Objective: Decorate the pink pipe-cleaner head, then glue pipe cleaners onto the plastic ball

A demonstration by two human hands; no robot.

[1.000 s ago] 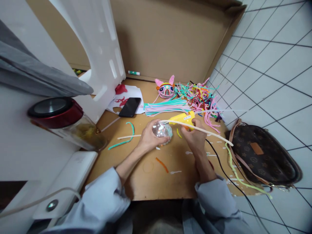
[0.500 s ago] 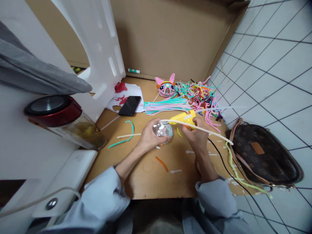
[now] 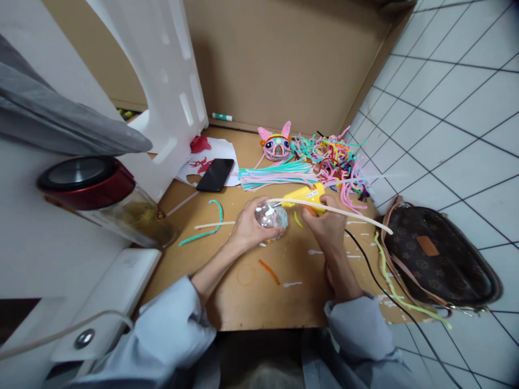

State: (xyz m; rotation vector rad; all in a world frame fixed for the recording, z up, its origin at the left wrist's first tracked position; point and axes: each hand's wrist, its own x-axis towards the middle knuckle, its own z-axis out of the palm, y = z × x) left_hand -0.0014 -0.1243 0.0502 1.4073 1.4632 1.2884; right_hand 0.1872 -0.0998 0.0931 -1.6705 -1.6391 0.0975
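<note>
My left hand (image 3: 248,224) is closed around a clear plastic ball (image 3: 267,214) with some teal and pale material on its right side. In my right hand (image 3: 325,224) is a yellow hot glue gun (image 3: 302,196), its tip pointing left at the top of the ball. A long cream pipe cleaner (image 3: 344,212) stretches from the ball's top across the glue gun and over my right hand, its far end free near the bag. Whether the nozzle touches the ball cannot be made out. A black cord (image 3: 373,273) trails from below my right hand.
Behind my hands lie teal and pink pipe cleaners (image 3: 278,175), a tangled colourful heap (image 3: 334,156) and a pink-eared animal head (image 3: 277,145). A phone (image 3: 216,174) rests on paper. A brown handbag (image 3: 441,259) stands right, a red-lidded jug (image 3: 109,200) left.
The free end of the cream pipe cleaner has shifted slightly right. Both hands, the ball and the glue gun hold nearly the same place.
</note>
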